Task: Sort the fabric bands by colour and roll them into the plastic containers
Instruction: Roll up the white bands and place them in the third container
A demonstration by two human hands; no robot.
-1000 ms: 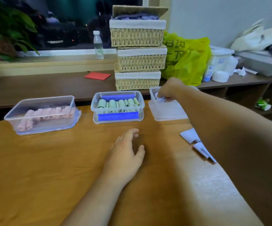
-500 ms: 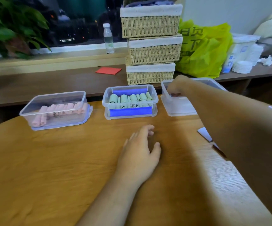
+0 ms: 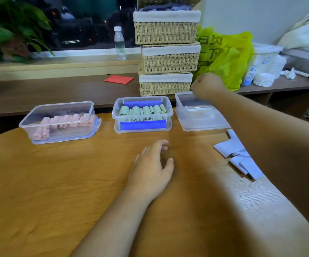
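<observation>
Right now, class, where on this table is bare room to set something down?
Free: the wide near-left table, between the pink-band container and the left hand; the strip between that hand and the green-band container. Crowded: the right side, with white bands, clear container and right hand.

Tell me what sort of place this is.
Probably a home or office room at night: a wooden table by a dark window, stacked wicker baskets and a leafy plant.

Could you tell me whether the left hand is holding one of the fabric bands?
No, the left hand rests palm down on the wooden table with relaxed fingers and nothing in it.
</observation>
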